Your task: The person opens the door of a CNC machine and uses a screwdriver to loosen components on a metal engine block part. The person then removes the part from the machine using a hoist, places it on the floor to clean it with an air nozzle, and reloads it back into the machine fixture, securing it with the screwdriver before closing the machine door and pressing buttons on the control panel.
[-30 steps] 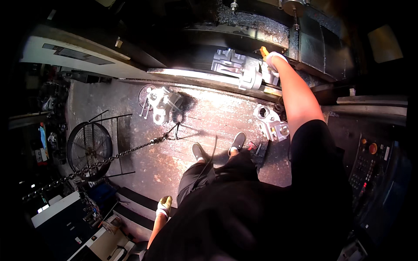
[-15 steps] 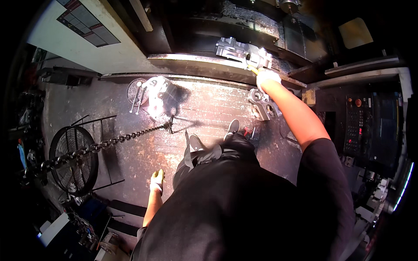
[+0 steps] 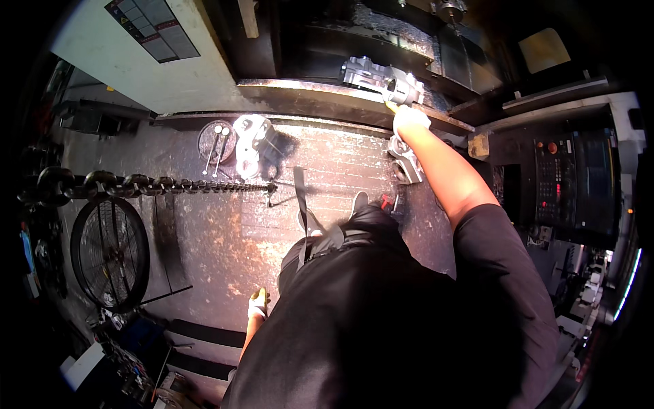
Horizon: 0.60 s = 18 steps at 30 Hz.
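Observation:
My right hand (image 3: pixel 411 121), in a white glove with yellow on the fingers, reaches forward to the near side of a grey metal casting (image 3: pixel 368 73). The casting lies on the machine's ledge, and its round bore faces me. My fingertips are at its edge, too hidden to show whether they grip. Below that wrist, a second metal casting (image 3: pixel 407 163) stands low, partly covered by my forearm. My left hand (image 3: pixel 258 303), gloved likewise, hangs beside my body with fingers apart and nothing in it.
A bright metal casting (image 3: pixel 253 140) stands on the floor, left of centre, beside two long rods (image 3: pixel 216 151). A heavy chain (image 3: pixel 146 184) crosses the left side above a large floor fan (image 3: pixel 110 253). The machine's control panel (image 3: pixel 575 180) is at right.
My left hand has moved back and closer to my body. My right hand stays at the casting, slightly shifted. The chain lies more level across the view, which has turned a little.

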Each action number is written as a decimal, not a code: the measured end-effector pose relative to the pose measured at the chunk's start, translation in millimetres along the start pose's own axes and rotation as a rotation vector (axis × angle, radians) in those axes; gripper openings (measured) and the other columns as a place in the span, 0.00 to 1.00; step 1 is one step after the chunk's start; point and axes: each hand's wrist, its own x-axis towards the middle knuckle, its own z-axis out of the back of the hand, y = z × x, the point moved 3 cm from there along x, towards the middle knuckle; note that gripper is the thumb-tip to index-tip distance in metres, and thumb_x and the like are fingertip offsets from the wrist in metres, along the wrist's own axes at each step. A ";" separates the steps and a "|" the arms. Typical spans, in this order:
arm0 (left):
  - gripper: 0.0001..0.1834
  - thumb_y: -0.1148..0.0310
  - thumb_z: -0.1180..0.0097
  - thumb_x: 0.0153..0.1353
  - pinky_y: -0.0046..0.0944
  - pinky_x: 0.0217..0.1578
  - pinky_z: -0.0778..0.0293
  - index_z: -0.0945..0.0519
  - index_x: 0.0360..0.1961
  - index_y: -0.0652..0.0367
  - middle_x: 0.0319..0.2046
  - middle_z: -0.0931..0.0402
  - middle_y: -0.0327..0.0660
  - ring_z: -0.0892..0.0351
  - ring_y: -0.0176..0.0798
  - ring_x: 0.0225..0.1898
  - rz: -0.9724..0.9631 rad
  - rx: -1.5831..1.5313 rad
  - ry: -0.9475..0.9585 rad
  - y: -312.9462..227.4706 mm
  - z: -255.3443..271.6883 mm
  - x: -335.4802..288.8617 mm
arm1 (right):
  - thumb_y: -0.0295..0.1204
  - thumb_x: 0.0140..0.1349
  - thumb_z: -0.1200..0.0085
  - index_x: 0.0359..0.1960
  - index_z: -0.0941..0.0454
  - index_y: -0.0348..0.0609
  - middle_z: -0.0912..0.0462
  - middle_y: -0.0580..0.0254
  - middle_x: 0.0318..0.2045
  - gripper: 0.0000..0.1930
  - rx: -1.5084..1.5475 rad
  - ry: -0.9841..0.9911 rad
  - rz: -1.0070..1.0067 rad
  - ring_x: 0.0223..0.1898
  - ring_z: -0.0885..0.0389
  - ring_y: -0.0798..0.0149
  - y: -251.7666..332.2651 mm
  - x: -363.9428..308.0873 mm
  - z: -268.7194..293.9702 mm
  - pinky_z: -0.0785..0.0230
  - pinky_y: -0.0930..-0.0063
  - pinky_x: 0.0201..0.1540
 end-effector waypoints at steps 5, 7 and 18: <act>0.32 0.45 0.42 0.65 0.48 0.41 0.28 0.26 0.62 0.58 0.48 0.16 0.41 0.18 0.42 0.44 0.119 -0.164 -0.047 4.0 15.4 10.4 | 0.54 0.76 0.66 0.63 0.24 0.53 0.18 0.54 0.58 0.27 0.031 0.054 -0.113 0.57 0.18 0.50 10.8 22.3 2.5 0.27 0.52 0.56; 0.34 0.44 0.42 0.65 0.47 0.41 0.29 0.28 0.63 0.57 0.50 0.16 0.41 0.18 0.42 0.45 0.104 -0.180 -0.042 1.7 18.1 13.3 | 0.58 0.76 0.69 0.63 0.24 0.53 0.18 0.52 0.58 0.31 0.148 0.012 -0.177 0.58 0.18 0.49 6.9 24.7 -0.7 0.27 0.51 0.57; 0.29 0.46 0.41 0.65 0.44 0.31 0.31 0.22 0.57 0.56 0.42 0.14 0.39 0.17 0.38 0.36 0.043 -0.013 -0.030 15.6 21.5 -3.7 | 0.35 0.74 0.62 0.56 0.23 0.45 0.17 0.50 0.54 0.17 0.132 -0.086 -0.078 0.55 0.17 0.49 -25.6 32.9 -48.8 0.24 0.49 0.54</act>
